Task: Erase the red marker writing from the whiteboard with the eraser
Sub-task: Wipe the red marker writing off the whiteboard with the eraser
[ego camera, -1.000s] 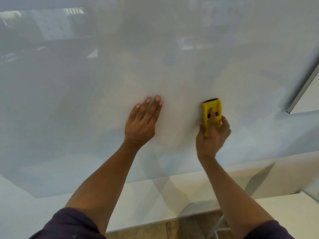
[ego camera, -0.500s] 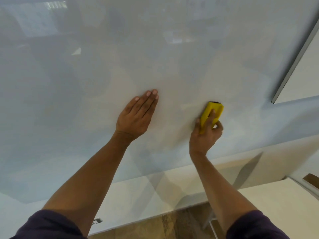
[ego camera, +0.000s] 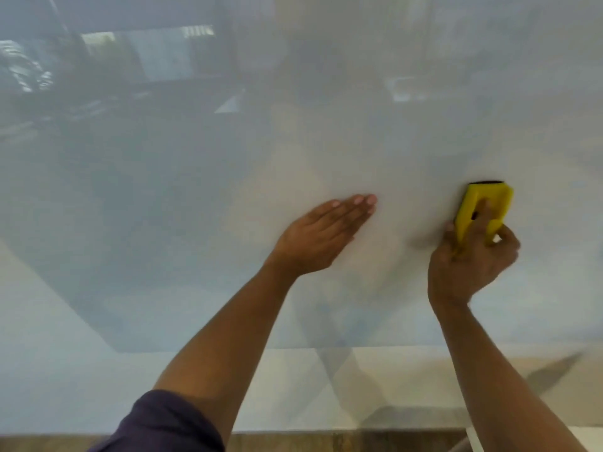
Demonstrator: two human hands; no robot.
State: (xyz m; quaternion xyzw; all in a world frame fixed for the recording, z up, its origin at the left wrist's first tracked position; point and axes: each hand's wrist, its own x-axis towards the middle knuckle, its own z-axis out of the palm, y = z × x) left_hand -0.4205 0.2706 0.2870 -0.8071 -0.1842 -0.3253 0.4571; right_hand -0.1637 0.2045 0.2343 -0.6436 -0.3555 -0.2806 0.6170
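Note:
A glossy whiteboard [ego camera: 195, 190] fills most of the view and mirrors the room. I see no red writing on it. My left hand [ego camera: 321, 234] lies flat against the board, fingers together and pointing up and to the right. My right hand [ego camera: 470, 259] grips a yellow eraser [ego camera: 481, 203] with a dark pad at its top edge, pressed to the board to the right of my left hand. Fingers cover the eraser's lower part.
Below the whiteboard runs a pale wall band [ego camera: 98, 396], and under it a strip of brown stone floor [ego camera: 293, 442]. Both forearms reach up from the bottom edge, with dark sleeves [ego camera: 163, 422] at the elbows.
The view has swung left, so the board's right frame edge is out of sight. My right hand has turned the eraser from tilted to more upright. My left hand stays flat on the board.

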